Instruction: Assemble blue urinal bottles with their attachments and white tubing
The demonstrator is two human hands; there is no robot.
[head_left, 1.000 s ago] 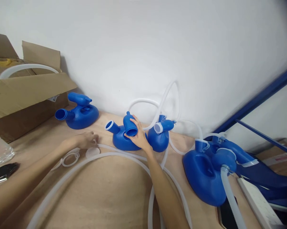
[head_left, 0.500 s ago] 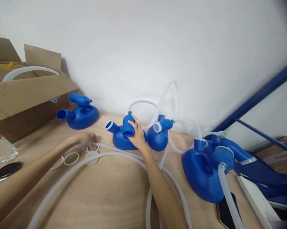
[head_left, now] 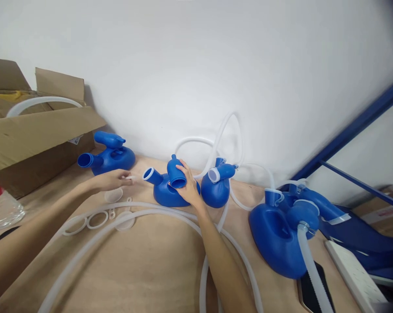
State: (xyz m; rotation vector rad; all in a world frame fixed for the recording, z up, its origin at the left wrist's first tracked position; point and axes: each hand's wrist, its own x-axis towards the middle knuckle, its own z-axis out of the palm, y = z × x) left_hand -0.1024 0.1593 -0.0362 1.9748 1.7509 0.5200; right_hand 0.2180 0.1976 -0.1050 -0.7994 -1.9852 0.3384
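Observation:
My right hand is wrapped round a blue cup-shaped part with a narrow spout on top and its wide mouth toward me. Behind it, a blue bottle lies on the table, a white ring round its neck. My left hand pinches a small white piece to the left of that neck. Below my left hand are white rings, a translucent disc and another disc on the wood.
An open cardboard box stands at the left, near a blue bottle. More blue bottles sit at the right beside a phone. White hoses curve across the table. A blue metal frame rises at far right.
My left hand has lifted from the rings and moved up, now with a small white piece. The blue part in my right hand has tilted and shifted slightly.

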